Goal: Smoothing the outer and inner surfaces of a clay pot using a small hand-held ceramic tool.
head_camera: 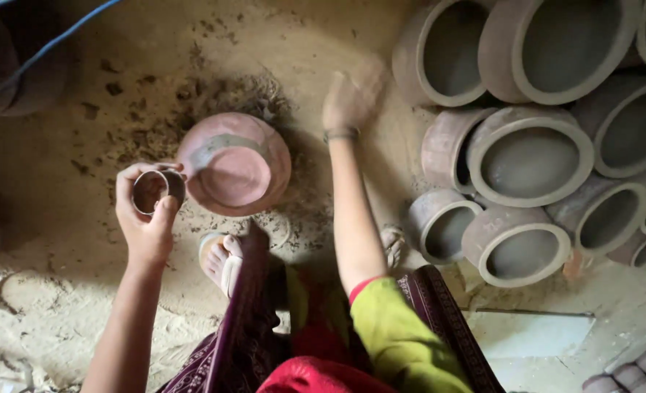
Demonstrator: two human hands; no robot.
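Note:
My left hand grips a small round clay ring or cup, held just left of a pink clay pot that lies tilted on the sandy floor. My right hand is stretched forward over the sand, blurred, its fingers held together and nothing visible in it; a bangle sits at its wrist. It hovers between the pink pot and the stacked grey pots to the right.
Many unfired grey clay pots lie on their sides in rows at the right, mouths facing me. My sandalled foot rests just below the pink pot. Loose sand and dark debris cover the floor. Another person's toes show at bottom right.

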